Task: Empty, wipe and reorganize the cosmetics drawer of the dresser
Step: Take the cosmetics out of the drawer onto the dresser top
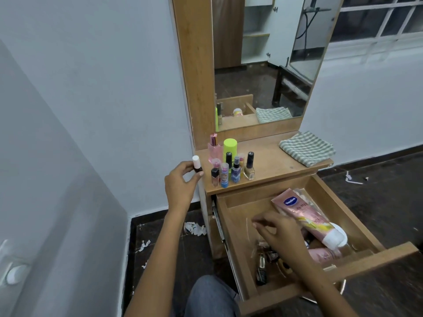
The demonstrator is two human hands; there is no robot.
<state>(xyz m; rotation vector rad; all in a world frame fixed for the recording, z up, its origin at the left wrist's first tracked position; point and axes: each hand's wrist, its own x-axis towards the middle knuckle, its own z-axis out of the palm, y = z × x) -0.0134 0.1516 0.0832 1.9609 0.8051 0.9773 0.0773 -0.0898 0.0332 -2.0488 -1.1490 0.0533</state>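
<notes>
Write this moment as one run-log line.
left hand: holds small bottle | right hand: in drawer | cloth: unused

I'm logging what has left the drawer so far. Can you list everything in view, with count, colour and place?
Small bottles: about nine, pink, lime, black, blue and clear, clustered on the dresser top's left end.
Cloth: one, grey-and-white checked, folded on the top's right end.
Mirror: one, wood-framed, behind the top.
Drawer: one, wooden, pulled open.
Lotion tube: one, pink with a white cap, lying in the drawer.
Dark small items: several, in the drawer's near left part; count unclear.
Paper scraps: several, white, on the dark floor.
Left hand: holds a white-capped bottle beside the top.
Right hand: reaching into the drawer; grip hidden.
</notes>
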